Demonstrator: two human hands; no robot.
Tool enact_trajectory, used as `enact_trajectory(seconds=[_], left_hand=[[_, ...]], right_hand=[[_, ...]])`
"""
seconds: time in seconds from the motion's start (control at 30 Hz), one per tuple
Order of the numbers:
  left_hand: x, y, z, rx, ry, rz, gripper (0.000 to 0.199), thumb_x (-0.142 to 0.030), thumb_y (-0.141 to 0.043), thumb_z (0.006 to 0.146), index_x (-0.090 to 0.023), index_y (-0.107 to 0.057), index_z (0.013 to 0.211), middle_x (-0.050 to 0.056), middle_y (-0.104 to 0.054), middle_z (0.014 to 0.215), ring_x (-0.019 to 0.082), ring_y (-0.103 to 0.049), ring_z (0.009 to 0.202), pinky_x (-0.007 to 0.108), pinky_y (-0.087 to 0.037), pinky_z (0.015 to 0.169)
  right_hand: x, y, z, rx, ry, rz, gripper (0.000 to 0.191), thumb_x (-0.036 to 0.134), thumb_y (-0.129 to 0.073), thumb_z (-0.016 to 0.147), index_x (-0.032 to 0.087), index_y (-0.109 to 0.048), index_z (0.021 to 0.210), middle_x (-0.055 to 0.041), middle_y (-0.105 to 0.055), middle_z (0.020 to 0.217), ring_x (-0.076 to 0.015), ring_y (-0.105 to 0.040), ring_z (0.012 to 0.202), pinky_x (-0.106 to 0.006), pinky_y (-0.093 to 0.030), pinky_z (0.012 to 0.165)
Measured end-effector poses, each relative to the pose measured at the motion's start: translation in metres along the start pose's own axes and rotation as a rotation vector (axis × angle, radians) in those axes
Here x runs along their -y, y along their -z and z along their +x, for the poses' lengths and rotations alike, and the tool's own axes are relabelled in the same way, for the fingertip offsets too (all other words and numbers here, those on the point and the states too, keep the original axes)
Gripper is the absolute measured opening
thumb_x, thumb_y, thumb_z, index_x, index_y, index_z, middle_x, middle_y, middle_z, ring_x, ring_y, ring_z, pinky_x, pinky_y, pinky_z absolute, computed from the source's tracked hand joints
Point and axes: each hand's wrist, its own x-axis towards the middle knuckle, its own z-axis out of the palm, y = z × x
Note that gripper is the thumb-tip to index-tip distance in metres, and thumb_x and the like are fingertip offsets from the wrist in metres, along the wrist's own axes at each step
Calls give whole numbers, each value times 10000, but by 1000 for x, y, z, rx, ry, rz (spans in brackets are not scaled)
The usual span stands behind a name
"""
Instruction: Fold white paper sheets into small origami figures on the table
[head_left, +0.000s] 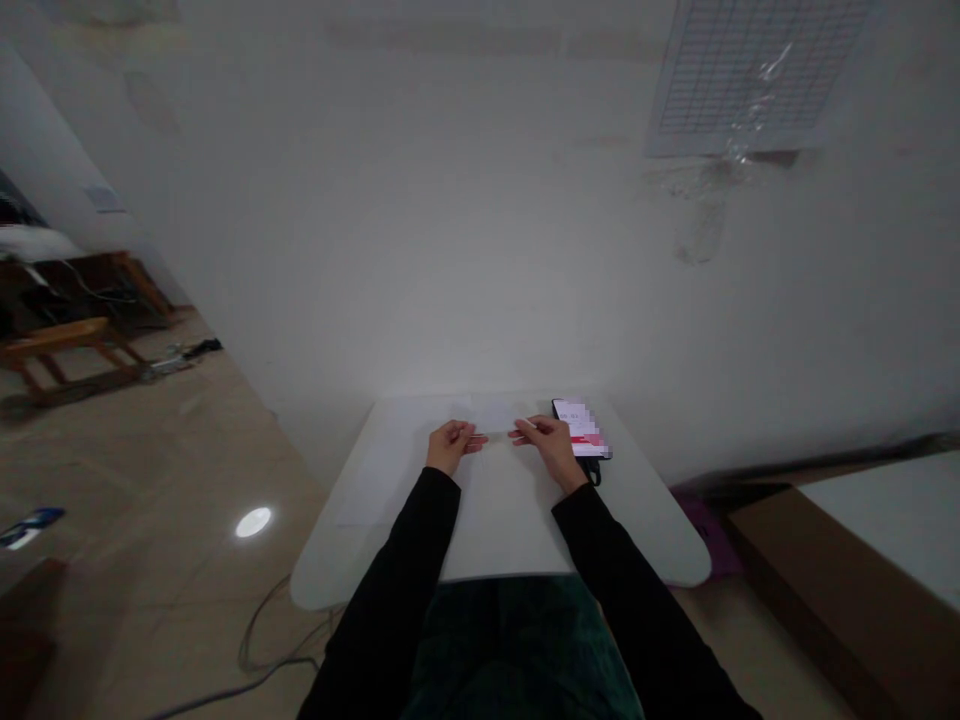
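In the head view, at centre, the left hand [448, 447] and right hand [555, 447], fingers narrow, seem to pinch a thin white paper sheet [493, 416] above the white round-cornered counter [510, 540]. Light, level grips should avoid creases. Right of them, the black-edged smartphone's [574, 418] lit white-and-pink screen shows no legible writing or brand.

Black sleeves, white table [510, 530]
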Motion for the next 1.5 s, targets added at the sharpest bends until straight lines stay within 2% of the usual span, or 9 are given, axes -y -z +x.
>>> enact_trajectory(seconds=[0.4,0.57,0.67,0.83,1.03,1.1,1.2,1.37,1.5], left_hand=[[0,-8,-2,-189,-75,-77,397,-375,-807,544,-133,-603,783,-19,-605,649,90,-605,588,217,-534,562],[-1,-8,-4,-307,-10,-266,571,-284,-820,564,-233,-441,988,-47,-622,715,77,-625,593,150,-460,509],[2,-11,-4,-370,53,-378,534,-218,-807,600,-231,-374,914,-43,-624,714,75,-628,615,168,-493,579],[9,-21,-6,-251,-9,-389,441,-248,-794,604,-196,-379,744,-44,-578,682,81,-620,662,231,-514,707],[-2,-12,-4,-237,-54,-303,341,-314,-741,653,-172,-544,893,0,-608,777,66,-568,611,193,-456,568],[-9,-6,-5,-173,-1,-331,261,-267,-698,699,-165,-553,891,5,-592,752,41,-511,536,161,-403,478],[-21,-1,-9,115,236,-362,122,-251,-583,788,-156,-514,753,-30,-449,574,22,-319,377,147,-260,326],[-37,-4,-20,523,638,-242,105,-254,-514,830,-171,-509,766,-31,-415,563,24,-198,322,144,-131,262],[-44,2,-20,601,801,-134,99,-264,-530,821,-169,-541,794,-18,-462,571,22,-199,305,145,-101,251]], right_hand=[[-4,-23,-7,-285,61,103,282,358,-775,628,154,-598,709,-19,-643,643,-185,-671,595,-282,-566,498],[-3,-37,-19,-307,106,126,470,324,-768,631,201,-567,1038,67,-556,613,-151,-658,602,-277,-585,536],[-7,-45,-22,-306,124,87,396,357,-725,677,178,-612,1011,23,-611,704,-152,-657,671,-324,-611,651],[-18,-55,-24,-238,74,138,328,374,-686,718,162,-633,961,-46,-687,848,-181,-676,762,-382,-598,758],[-14,-62,-37,41,106,91,273,421,-644,764,196,-626,917,-36,-688,820,-184,-681,757,-349,-586,718],[-12,-57,-35,-5,122,113,300,450,-535,839,192,-606,976,-65,-683,891,-182,-673,799,-334,-573,696],[-12,-45,-24,-134,133,76,334,398,-669,744,201,-599,1004,-72,-664,977,-171,-646,883,-313,-542,765],[-8,-34,-16,200,-33,155,458,400,-687,726,231,-585,1139,-67,-667,1028,-161,-655,794,-332,-523,754],[-1,-31,-18,301,-4,-10,214,376,-702,712,186,-705,812,-17,-686,777,-130,-599,657,-255,-466,659]])
